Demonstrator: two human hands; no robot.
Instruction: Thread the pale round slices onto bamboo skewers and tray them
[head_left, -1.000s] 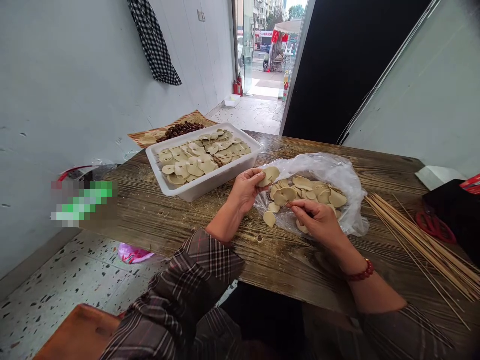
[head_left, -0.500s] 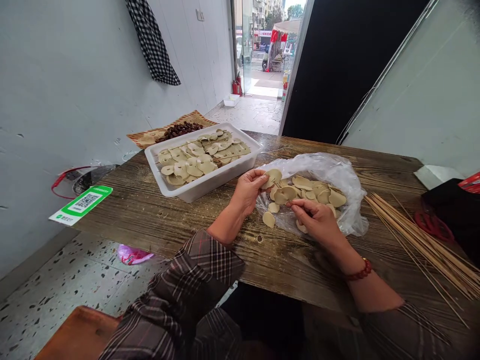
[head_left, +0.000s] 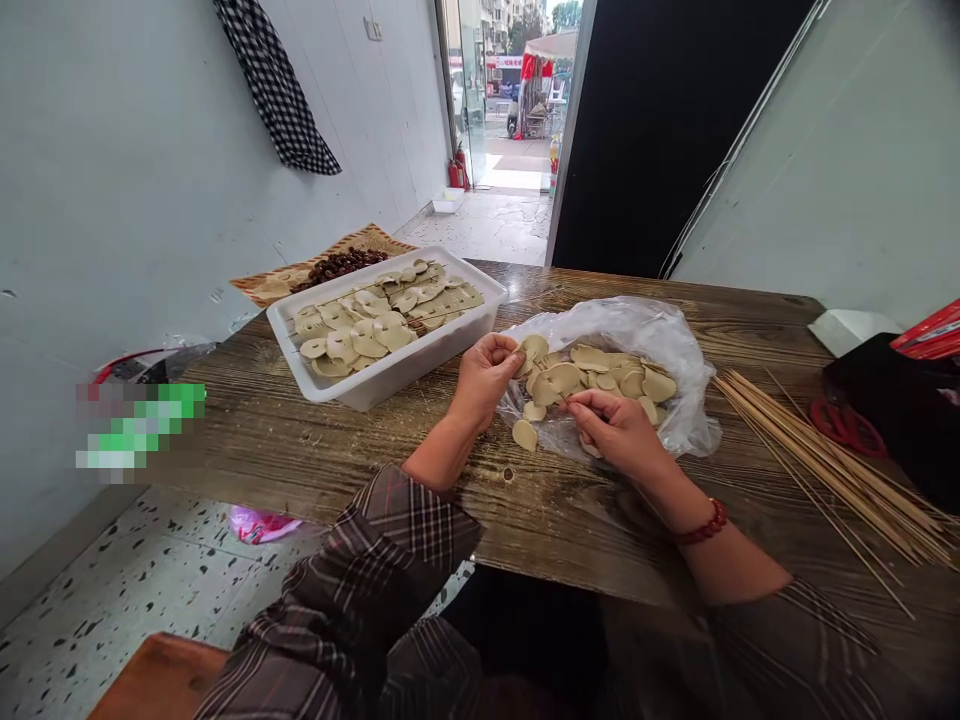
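Note:
My left hand (head_left: 484, 382) pinches a thin, pale beige round slice (head_left: 535, 348) between thumb and fingers. In my right hand (head_left: 619, 432) is the end of a thin skewer (head_left: 566, 401), gripped by thumb and fingertips. A larger slice (head_left: 555, 384) sits at the skewer's other part, between the two hands; whether it is pierced I cannot tell. Both hands are over the near side of an open clear plastic bag (head_left: 667, 318) with many loose slices (head_left: 658, 386). One slice (head_left: 524, 435) lies on the wood beside the bag.
A white plastic tub (head_left: 390, 378) of skewered slices stands left on the wooden table (head_left: 315, 450). Dark reddish pieces (head_left: 341, 268) lie on patterned paper behind it. To the right are a bundle of bamboo skewers (head_left: 825, 465) and red-handled scissors (head_left: 847, 425).
The whole scene has shifted slightly left in view as the camera turned. Both hands keep their grips, with little visible movement over the bag.

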